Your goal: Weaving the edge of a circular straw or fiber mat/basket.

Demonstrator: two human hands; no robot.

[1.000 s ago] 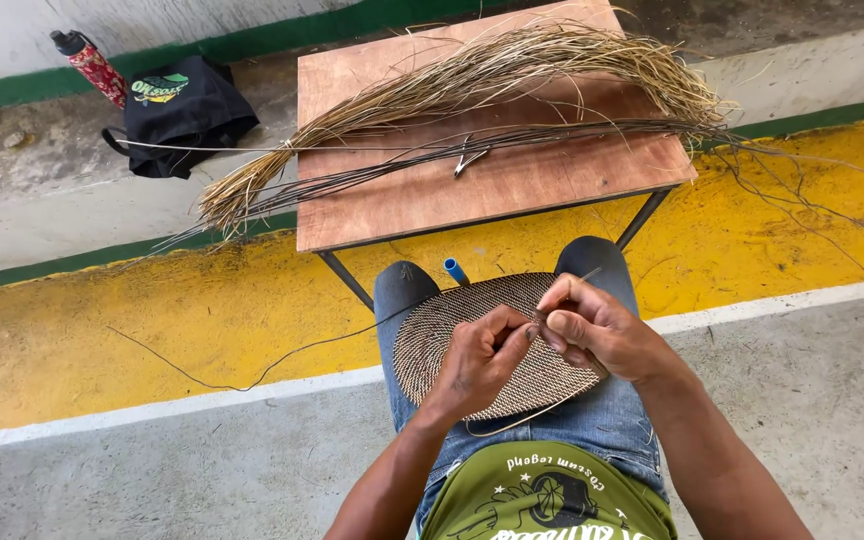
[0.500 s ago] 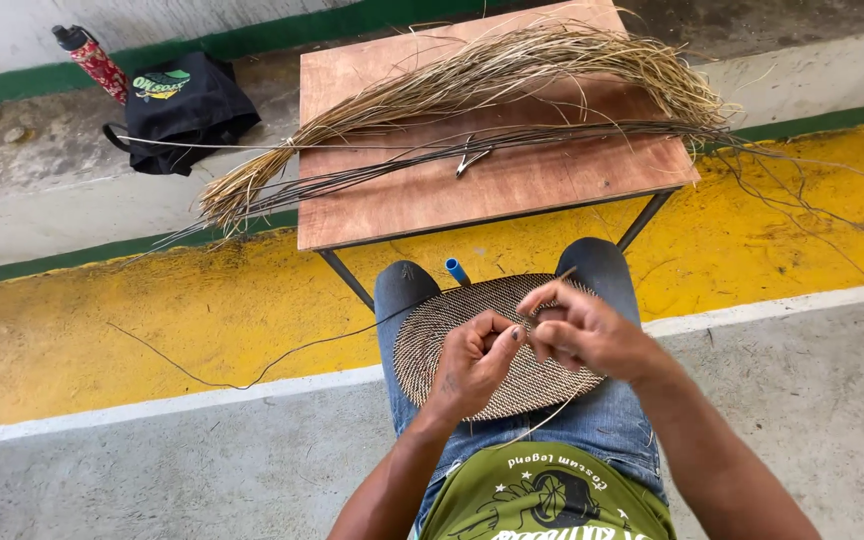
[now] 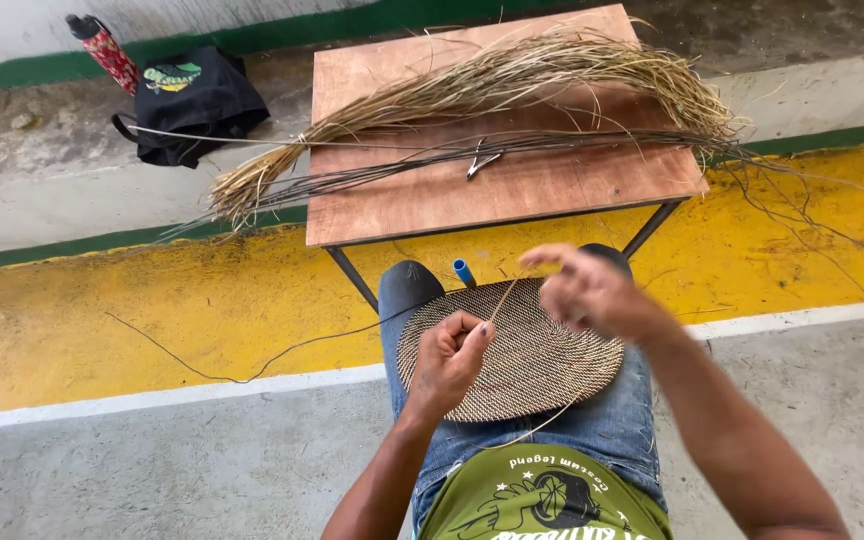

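A round woven mat (image 3: 542, 370) of coiled fibre lies on my lap over blue jeans. My left hand (image 3: 449, 360) rests on its left edge, fingers closed on the rim and on a thin pale fibre strand (image 3: 505, 297) that rises from there. My right hand (image 3: 589, 290) is lifted above the mat's upper right part and is blurred; its fingers pinch the upper end of that strand. Another loose strand trails off the mat's lower edge.
A small wooden table (image 3: 392, 210) on dark metal legs stands in front of my knees, carrying a long bundle of dry straw (image 3: 512, 85), dark thin stems and a small metal tool (image 3: 482, 163). A black bag (image 3: 192, 100) and a red bottle (image 3: 104, 48) lie at the back left. A blue object (image 3: 464, 272) sits by my knee.
My right hand has risen up and away from the left hand, drawing the strand taut above the mat. The left hand has stayed at the mat's left edge.
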